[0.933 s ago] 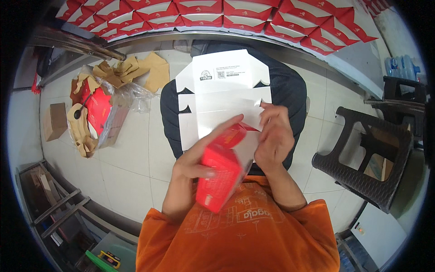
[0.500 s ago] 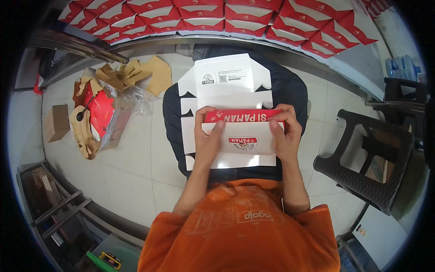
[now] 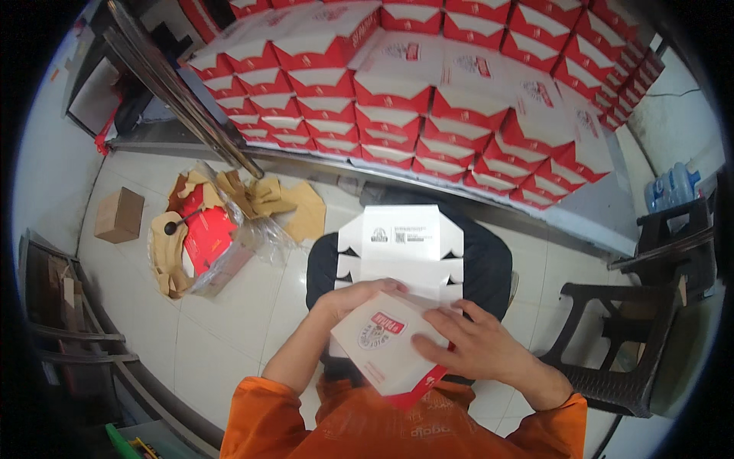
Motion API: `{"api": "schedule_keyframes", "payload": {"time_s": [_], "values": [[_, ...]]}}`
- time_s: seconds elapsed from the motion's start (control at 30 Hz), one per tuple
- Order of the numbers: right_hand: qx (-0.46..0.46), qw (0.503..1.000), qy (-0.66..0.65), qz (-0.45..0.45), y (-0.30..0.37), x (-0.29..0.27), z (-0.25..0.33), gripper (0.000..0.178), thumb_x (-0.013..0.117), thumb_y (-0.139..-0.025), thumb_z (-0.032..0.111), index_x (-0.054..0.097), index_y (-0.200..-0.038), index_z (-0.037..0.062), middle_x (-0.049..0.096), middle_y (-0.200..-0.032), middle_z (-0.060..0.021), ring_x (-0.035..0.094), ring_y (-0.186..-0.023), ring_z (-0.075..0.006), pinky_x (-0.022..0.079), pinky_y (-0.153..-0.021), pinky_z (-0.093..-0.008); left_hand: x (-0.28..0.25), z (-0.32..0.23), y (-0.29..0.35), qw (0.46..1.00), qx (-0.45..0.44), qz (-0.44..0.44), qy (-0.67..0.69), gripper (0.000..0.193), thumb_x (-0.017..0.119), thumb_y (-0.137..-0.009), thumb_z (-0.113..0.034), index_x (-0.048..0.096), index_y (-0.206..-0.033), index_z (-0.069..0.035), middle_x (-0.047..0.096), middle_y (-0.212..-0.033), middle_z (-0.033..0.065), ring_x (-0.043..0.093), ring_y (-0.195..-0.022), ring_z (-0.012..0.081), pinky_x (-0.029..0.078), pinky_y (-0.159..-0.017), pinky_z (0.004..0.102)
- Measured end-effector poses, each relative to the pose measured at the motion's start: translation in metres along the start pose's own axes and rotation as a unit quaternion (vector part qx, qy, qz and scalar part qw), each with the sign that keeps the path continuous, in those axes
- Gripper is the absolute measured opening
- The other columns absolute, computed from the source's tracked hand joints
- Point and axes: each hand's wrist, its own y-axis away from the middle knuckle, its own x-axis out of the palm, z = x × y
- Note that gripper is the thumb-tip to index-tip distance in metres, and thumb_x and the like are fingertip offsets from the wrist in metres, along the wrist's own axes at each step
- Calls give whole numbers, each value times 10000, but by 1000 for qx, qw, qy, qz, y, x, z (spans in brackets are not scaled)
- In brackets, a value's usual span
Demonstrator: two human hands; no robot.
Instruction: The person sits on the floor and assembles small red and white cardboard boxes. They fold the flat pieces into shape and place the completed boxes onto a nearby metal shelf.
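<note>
A folded white-and-red cardboard food box is tilted askew above my lap, its printed white top facing up and a red side toward me. My left hand grips its far left edge, with the fingertips partly hidden behind the box. My right hand holds the right side, thumb on the white top and fingers over the far edge. Beneath the box, a flat, unfolded white carton sheet with notched edges lies across my dark-trousered legs; its near part is covered by the box and hands.
Stacks of finished red-and-white boxes fill the table ahead. On the floor to the left stand a plastic-wrapped pack with red sheets, torn brown paper and a small brown carton. A dark plastic stool stands at right.
The box has come nearer to my body and turned askew, showing its broad white top. My hands shifted with it, the right spreading over its side. The view has tilted up toward the stacks.
</note>
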Motion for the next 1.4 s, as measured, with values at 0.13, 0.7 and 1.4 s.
{"api": "schedule_keyframes", "payload": {"time_s": [0.13,0.7,1.4], "values": [[8,913,134,-384,-40,-43,-28,709,769,-636,130,502,-1292,108,545,-1215,-178,539,-1135,-401,484,-920,-502,21,-15,-12,968,213,-47,-126,482,596,-950,-376,517,-1270,-25,563,-1212,137,555,-1149,254,481,-952,362],[341,797,-74,-494,-22,39,-99,377,725,-821,97,569,-1150,2,593,-1089,-145,587,-1006,-260,477,-880,-349,67,58,-39,968,147,-129,-158,421,599,-972,-379,637,-823,14,581,-644,21,593,-567,138,517,-590,279],[258,820,-292,-420,60,101,23,446,810,-676,32,685,-1104,10,647,-1022,-137,628,-817,-181,501,-679,-265,133,-12,22,927,348,-144,8,278,432,-1013,-173,484,-1206,21,606,-1054,113,652,-841,201,570,-661,295]]}}
